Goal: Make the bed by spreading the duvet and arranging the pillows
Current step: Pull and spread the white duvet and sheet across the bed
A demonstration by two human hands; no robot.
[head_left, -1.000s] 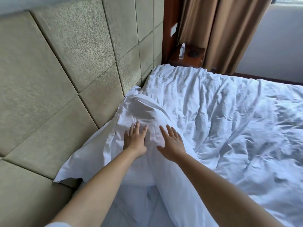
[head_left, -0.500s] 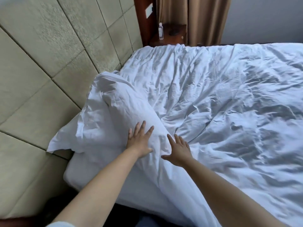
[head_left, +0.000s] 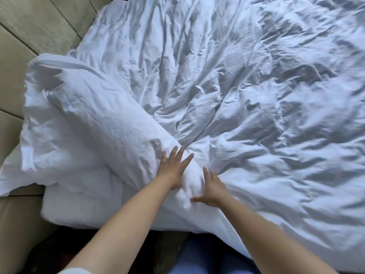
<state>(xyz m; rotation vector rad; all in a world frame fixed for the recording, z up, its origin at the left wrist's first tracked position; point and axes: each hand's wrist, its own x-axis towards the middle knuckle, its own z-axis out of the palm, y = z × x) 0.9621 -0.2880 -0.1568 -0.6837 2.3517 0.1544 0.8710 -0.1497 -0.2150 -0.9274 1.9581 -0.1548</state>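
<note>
Both hands lie flat with fingers spread wide, holding nothing: the left hand [head_left: 173, 167] presses on the near end of the pillow [head_left: 88, 123], the right hand [head_left: 212, 186] on the white cloth just beside it, apparently to pat the pillow into shape. The pillow lies at about nine o'clock, against the padded headboard [head_left: 21, 36], its long axis running from four toward ten o'clock. The creased duvet [head_left: 256, 95] covers the bed from twelve to four.

two bare forearms and hands, the left hand [head_left: 172, 168] and right hand [head_left: 213, 188]; a white sleeve edge [head_left: 76, 270] at the left arm's near end; blue trousers [head_left: 205, 260] below.
</note>
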